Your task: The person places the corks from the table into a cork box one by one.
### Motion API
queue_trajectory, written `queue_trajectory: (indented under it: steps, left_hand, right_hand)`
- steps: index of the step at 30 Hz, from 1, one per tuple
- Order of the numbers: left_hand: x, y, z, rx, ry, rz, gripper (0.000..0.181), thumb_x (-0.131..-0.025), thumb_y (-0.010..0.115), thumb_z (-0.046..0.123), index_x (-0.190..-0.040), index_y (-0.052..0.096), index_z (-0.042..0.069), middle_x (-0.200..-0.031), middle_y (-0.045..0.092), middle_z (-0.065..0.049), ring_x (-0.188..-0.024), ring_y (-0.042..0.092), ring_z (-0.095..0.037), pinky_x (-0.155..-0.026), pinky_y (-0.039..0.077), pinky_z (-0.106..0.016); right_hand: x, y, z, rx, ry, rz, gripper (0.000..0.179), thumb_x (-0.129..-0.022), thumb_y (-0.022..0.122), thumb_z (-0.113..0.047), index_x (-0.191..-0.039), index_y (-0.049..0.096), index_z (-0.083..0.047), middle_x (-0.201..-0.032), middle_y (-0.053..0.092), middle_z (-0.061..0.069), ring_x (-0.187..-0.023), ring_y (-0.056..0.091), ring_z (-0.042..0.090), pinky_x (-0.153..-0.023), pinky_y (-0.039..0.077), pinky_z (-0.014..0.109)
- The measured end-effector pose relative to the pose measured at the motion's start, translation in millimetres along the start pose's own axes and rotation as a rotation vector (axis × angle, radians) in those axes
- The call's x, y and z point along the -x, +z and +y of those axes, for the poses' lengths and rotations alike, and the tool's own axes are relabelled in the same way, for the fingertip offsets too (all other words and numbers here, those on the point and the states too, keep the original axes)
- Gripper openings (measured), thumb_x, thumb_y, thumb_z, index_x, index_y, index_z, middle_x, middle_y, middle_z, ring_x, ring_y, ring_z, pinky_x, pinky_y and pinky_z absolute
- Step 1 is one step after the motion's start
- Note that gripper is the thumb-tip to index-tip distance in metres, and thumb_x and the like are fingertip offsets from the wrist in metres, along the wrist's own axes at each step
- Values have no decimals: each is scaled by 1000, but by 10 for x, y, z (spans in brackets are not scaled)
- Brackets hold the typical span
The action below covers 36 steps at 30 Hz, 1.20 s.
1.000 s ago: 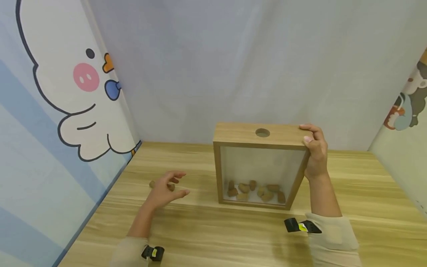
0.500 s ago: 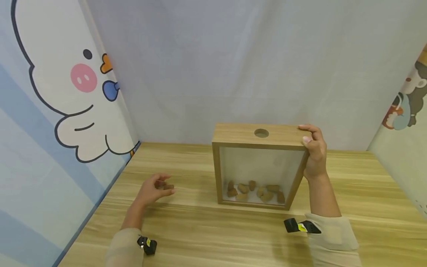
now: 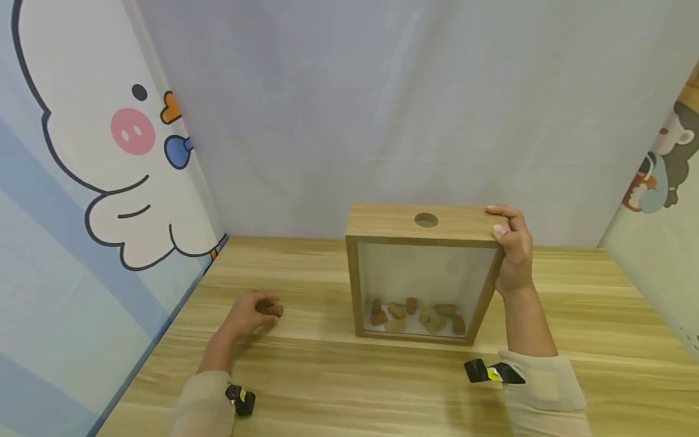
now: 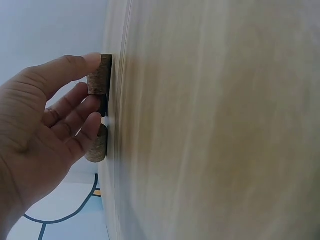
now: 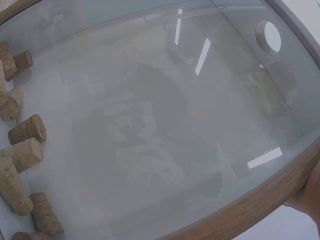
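My left hand (image 3: pixel 248 314) is low over the table at the left, thumb and fingers around a wine cork (image 3: pixel 275 310). In the left wrist view the thumb tip lies against this cork (image 4: pixel 99 77), and the curled fingers reach behind it. A second cork (image 4: pixel 98 145) lies just past the fingers; the hand hides it in the head view. My right hand (image 3: pixel 515 252) grips the top right corner of an upright wooden shadow box (image 3: pixel 377 223). The box has a clear front and a round hole (image 3: pixel 426 220) in its top. Several corks (image 3: pixel 434 321) lie on its floor.
The wood-grain table (image 3: pixel 327 388) meets a pale curtain (image 3: pixel 327 121) behind the box. A cartoon-printed wall (image 3: pixel 71 212) borders the left side, and another printed wall (image 3: pixel 655 243) stands at the right.
My left hand has moved left and down to the cork, and its spread thumb and fingers have closed around it. The right hand keeps its grip on the box.
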<state>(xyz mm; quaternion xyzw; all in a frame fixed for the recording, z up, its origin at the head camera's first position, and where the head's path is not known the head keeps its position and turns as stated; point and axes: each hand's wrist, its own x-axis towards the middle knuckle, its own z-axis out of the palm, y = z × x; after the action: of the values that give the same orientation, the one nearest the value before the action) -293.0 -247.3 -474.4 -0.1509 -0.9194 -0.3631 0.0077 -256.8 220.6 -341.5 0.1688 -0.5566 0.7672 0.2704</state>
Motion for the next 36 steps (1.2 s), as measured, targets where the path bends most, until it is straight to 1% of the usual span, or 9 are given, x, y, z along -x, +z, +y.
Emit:
queue_trajectory:
  steps: [9,16,25,26,28,30,33,35,36]
  left_hand:
    - [-34,52,-6,19,51,-35,35,-70,75,-8,-103,66,-7,-91,64,-12,-83,60,-27,-73,49,-40]
    - [-55,41,54,39,48,-56,36,-70,73,-9,-105,66,-5,-86,60,-6,-78,55,-21,-70,47,-35]
    - [25,56,328,46,51,-47,36,-76,71,-3,-112,65,-1,-84,58,-2,-78,57,-17,-75,47,-38]
    - [27,62,360,48,46,-48,35,-77,72,-2,-111,65,-1,-83,58,-1,-78,57,-17,-76,46,-41]
    - [33,75,424,83,33,-56,34,-77,72,-1,-110,64,0,-83,57,-2,-78,55,-17,-90,32,-46]
    - [37,91,496,135,23,-72,35,-77,72,-2,-110,62,-2,-84,55,-4,-77,54,-18,-89,30,-48]
    - [39,125,615,223,-9,-86,36,-76,72,-2,-110,60,-4,-89,56,-8,-80,54,-20,-87,37,-40]
    - [43,154,695,248,-30,-81,36,-76,73,1,-110,60,-3,-93,57,-9,-82,56,-21,-71,48,-37]
    - [45,171,735,256,-43,-73,36,-76,74,2,-109,60,-2,-94,58,-9,-83,57,-22,-70,49,-35]
  right_hand:
    - [-3,-2,3,-1,-3,5,30,-82,42,-15,-105,62,-11,-106,46,13,-92,42,25,-72,35,37]
    - [-18,-7,2,-5,1,1,30,-82,42,-15,-105,61,-11,-107,45,13,-92,42,25,-73,34,38]
    - [-5,-3,20,-4,5,0,30,-83,43,-16,-105,61,-12,-107,45,13,-93,42,26,-73,35,38]
    - [-8,-4,20,-6,4,-2,29,-83,43,-16,-106,61,-12,-107,45,13,-93,42,26,-73,35,38]
    - [-11,-2,19,-10,3,-5,29,-83,43,-16,-106,61,-12,-107,45,14,-93,42,26,-73,35,38]
    - [-10,-1,16,-11,2,-5,29,-82,44,-16,-106,61,-12,-107,45,14,-93,42,26,-73,34,38]
    - [-3,-2,13,-9,0,0,30,-82,44,-16,-105,62,-11,-107,45,14,-93,42,26,-73,34,39]
    - [2,-1,13,-10,1,3,30,-82,44,-16,-105,62,-11,-106,45,14,-93,42,26,-73,34,39]
    - [5,0,15,-10,1,3,30,-82,44,-16,-105,62,-11,-106,45,14,-93,42,26,-73,34,39]
